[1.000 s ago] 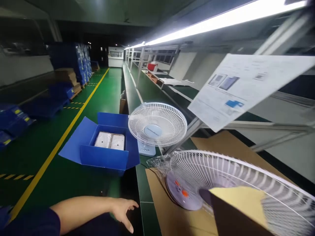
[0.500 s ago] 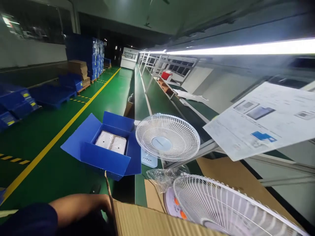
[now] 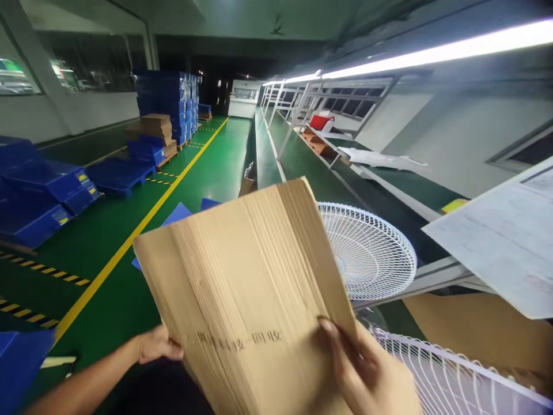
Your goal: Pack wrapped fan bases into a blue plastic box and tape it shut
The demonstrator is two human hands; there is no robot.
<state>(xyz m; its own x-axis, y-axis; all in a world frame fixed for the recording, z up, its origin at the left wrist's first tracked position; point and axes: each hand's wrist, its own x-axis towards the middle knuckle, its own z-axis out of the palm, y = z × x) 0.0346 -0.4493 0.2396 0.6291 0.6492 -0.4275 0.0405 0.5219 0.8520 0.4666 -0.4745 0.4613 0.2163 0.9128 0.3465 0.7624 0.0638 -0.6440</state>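
Note:
A brown sheet of corrugated cardboard (image 3: 254,271) with dark printed characters is held up in front of me, tilted. My left hand (image 3: 161,346) grips its left edge, the thumb on the near face. At its lower right edge my right hand (image 3: 367,369) is closed on it, thumb in front and fingers behind. A white fan (image 3: 371,248) stands behind the sheet, its lower part covered. Nearer, another fan's grille (image 3: 466,369) shows beside my right hand. Of the blue carton, only flap tips (image 3: 177,213) show past the sheet.
A long green-topped workbench (image 3: 298,155) runs ahead on the right, with a printed paper sheet (image 3: 496,236) hanging over it. Brown cardboard (image 3: 484,328) lies at the right. Blue cartons (image 3: 47,178) and a blue pallet (image 3: 116,173) stand beyond the yellow floor line.
The cardboard has come up from the bottom edge and now covers the blue carton and part of the far fan. Both hands now show on it. The view has turned left.

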